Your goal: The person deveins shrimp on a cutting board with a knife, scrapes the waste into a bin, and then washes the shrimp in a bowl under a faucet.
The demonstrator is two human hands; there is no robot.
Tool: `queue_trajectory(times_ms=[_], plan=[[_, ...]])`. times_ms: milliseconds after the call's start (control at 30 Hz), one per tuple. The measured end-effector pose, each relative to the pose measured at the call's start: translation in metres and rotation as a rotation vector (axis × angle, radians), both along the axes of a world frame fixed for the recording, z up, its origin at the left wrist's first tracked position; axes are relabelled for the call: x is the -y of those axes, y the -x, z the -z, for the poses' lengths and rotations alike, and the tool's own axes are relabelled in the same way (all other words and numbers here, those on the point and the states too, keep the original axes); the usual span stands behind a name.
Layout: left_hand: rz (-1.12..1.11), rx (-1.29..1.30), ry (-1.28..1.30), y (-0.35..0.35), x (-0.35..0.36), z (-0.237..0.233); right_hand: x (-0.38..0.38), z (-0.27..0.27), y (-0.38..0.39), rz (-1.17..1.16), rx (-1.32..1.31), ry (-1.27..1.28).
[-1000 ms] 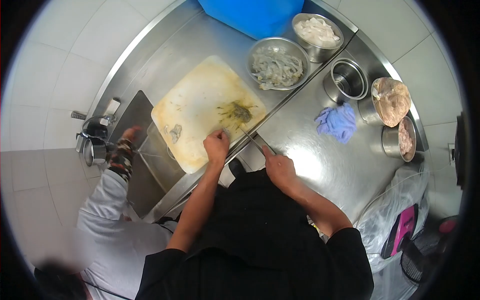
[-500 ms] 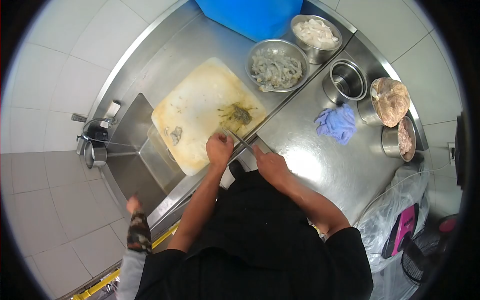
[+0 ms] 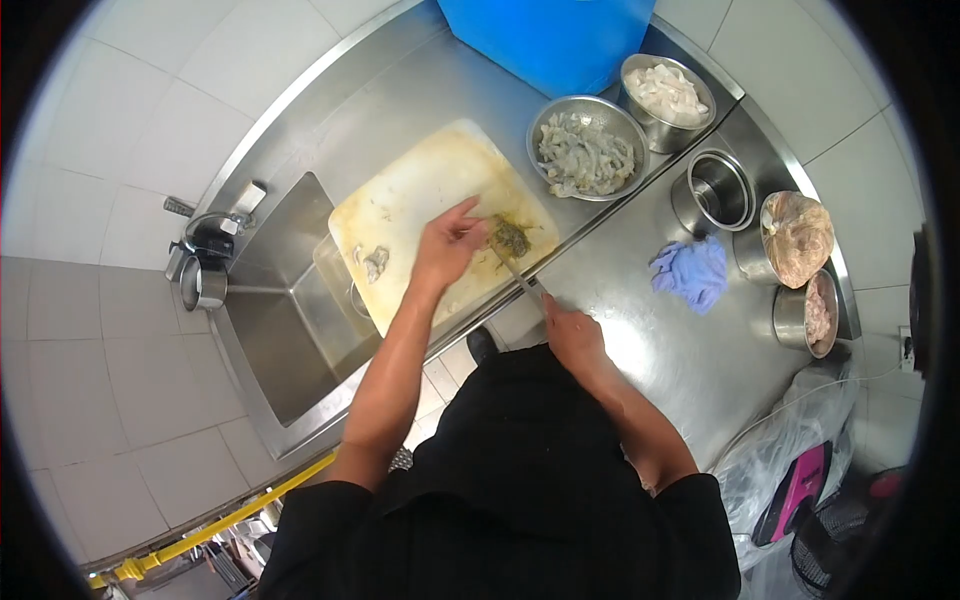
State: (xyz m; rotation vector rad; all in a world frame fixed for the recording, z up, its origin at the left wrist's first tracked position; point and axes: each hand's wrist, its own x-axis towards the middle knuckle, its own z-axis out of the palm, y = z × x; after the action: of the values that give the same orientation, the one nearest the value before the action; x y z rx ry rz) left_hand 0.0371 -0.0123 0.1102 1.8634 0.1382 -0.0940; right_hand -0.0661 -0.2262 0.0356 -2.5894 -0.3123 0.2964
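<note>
Now the person's left hand (image 3: 445,250) lies loose and flat on the stained, yellowish-white plastic cutting board (image 3: 410,190). Its fingers are spread and hold nothing, and the fingertips are just beside a small heap of dark greenish-grey scraps (image 3: 511,239); whether they touch the heap I cannot tell. The right hand (image 3: 572,335) is clenched around the handle of a slim steel-bladed knife (image 3: 520,274), which slants up across the board's near edge so that its tip reaches the heap. The heap looks wet and mushy, smeared a little over the board's right corner. A lone pale grey piece (image 3: 375,263) lies well apart on the board's left side, near the steel sink (image 3: 290,330). Beyond the board stands a round steel bowl (image 3: 532,150) of greyish raw pieces. A steel pot of white pieces (image 3: 650,135) sits just behind it, and a blue plastic tub (image 3: 545,30) is beside them. To the right, on the steel counter (image 3: 640,340), a crumpled blue cloth (image 3: 690,272) lies near an empty steel pot (image 3: 717,190).
</note>
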Motion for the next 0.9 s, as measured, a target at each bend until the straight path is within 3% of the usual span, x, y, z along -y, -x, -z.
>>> queue_trajectory(times_ms=[67,133,200,300,533,600,667,733,767,833,867,900], plan=[[-0.123,0.146,-0.596,-0.003,-0.039,0.027,0.005,-0.003,0.002,0.011,0.001,-0.031],[-0.203,0.060,-1.000,-0.004,-0.087,0.053,0.008,-0.007,0.007,0.029,-0.005,-0.066],[-0.189,-0.021,-1.118,-0.003,-0.112,0.057,0.012,-0.011,0.013,0.044,-0.020,-0.105],[0.062,-0.035,-1.406,-0.007,-0.140,0.079,0.013,-0.020,0.013,0.052,-0.063,-0.118],[0.036,-0.161,-1.302,-0.018,-0.135,0.073,0.009,-0.027,0.002,0.078,-0.060,-0.130],[-0.025,-0.113,-0.680,-0.016,-0.126,0.068,0.009,-0.023,0.001,0.082,-0.023,-0.187],[-0.191,-0.341,0.069,-0.014,-0.102,0.060,0.005,-0.016,-0.001,0.088,-0.040,-0.231],[-0.259,-0.277,0.410,-0.005,-0.079,0.082,-0.001,-0.008,-0.003,0.091,-0.054,-0.274],[-0.258,-0.278,0.413,0.003,-0.070,0.097,-0.004,-0.004,-0.003,0.086,-0.042,-0.324],[-0.091,-0.101,-0.084,0.022,-0.055,0.120,-0.008,-0.001,-0.006,0.081,-0.029,-0.371],[-0.091,-0.102,-0.083,0.030,-0.044,0.112,-0.010,-0.001,-0.009,0.059,-0.063,-0.400],[-0.094,-0.011,-0.306,0.038,-0.035,0.103,-0.012,-0.001,-0.012,0.038,-0.099,-0.431]])
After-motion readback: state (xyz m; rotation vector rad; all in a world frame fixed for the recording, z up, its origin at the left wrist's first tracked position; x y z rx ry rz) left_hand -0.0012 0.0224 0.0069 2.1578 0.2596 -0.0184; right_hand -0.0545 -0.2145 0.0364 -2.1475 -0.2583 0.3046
